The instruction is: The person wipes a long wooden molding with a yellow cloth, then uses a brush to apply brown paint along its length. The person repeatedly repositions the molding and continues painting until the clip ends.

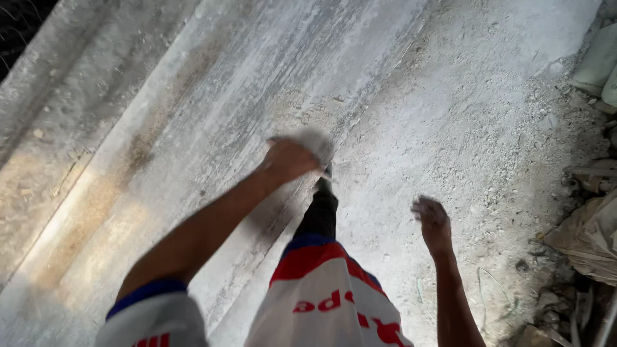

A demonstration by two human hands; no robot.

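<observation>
Wall (212, 83): large grey plastered surface, tilted across the left and centre of the view. Pale, streaked smooth bands run along it; a brownish, damp-looking patch shows at lower left. Judged from the streaks, much of the surface is already rubbed over, while the brownish patch and the darker strip at far left look less finished.

Floor (488, 128): rough concrete, strewn with crumbs of mortar and grit, thickest toward the right.

Sacks (588, 234): crumpled, dusty, heaped at the right edge with bits of rubble.

Shirt (324, 302): white with red and blue, worn by the person; one dark trouser leg shows below it.

Left hand (289, 157): raised to the wall, blurred. Fingers curled closed around a pale pad.

Right hand (432, 222): hangs free above the floor, well apart from the wall, fingers loosely spread, holding nothing, dusted grey.

Pad (316, 144): small, pale, soft-edged, too blurred to tell sponge from cloth. It sits at the fingertips of the left hand, bulging out beyond them, pressed against or just off the wall near its foot.
</observation>
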